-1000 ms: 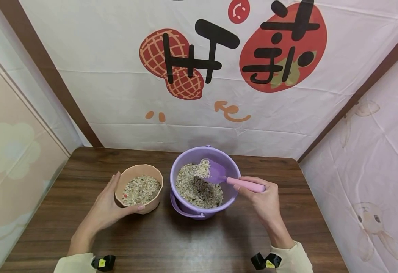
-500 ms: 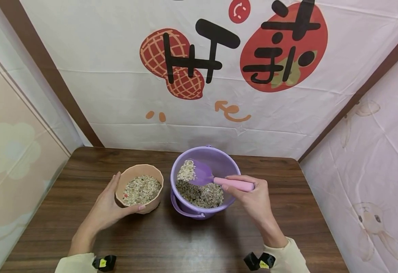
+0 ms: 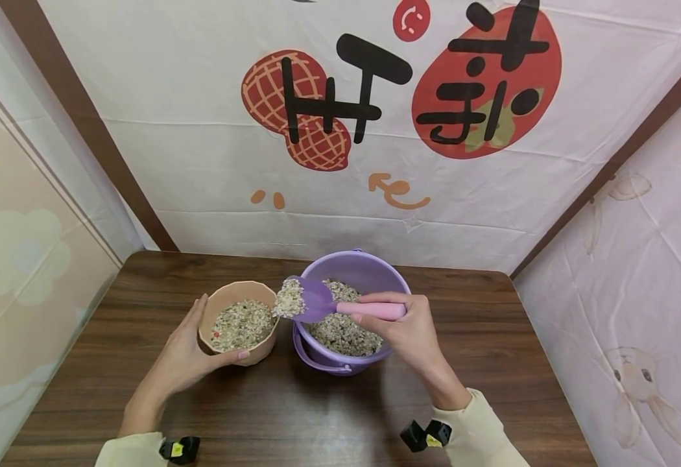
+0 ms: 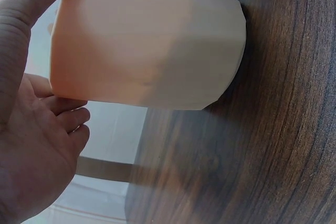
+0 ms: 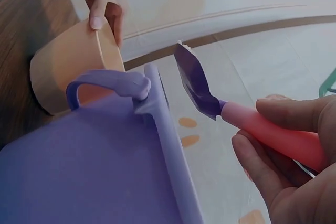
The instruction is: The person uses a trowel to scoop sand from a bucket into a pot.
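Note:
My left hand (image 3: 191, 353) grips a peach cup (image 3: 238, 322) of mixed grain that stands on the table; in the left wrist view the cup (image 4: 152, 40) fills the frame beside my palm (image 4: 31, 150). My right hand (image 3: 401, 331) holds the pink handle of a purple scoop (image 3: 311, 302). The scoop carries a heap of grain and hangs over the gap between the cup's rim and the purple bucket (image 3: 370, 272). The right wrist view shows the scoop (image 5: 197, 85) from below, above the bucket's rim (image 5: 163, 124), with the cup (image 5: 73, 61) beyond it.
The dark wooden table (image 3: 294, 415) stands in a corner of printed cloth walls (image 3: 340, 117). The bucket's handle (image 3: 317, 360) hangs down on its near side. Bare wood lies in front of and to both sides of the two containers.
My right hand has lifted the loaded scoop out of the bucket and carried it left, to the cup's rim. My left hand and the cup have stayed put.

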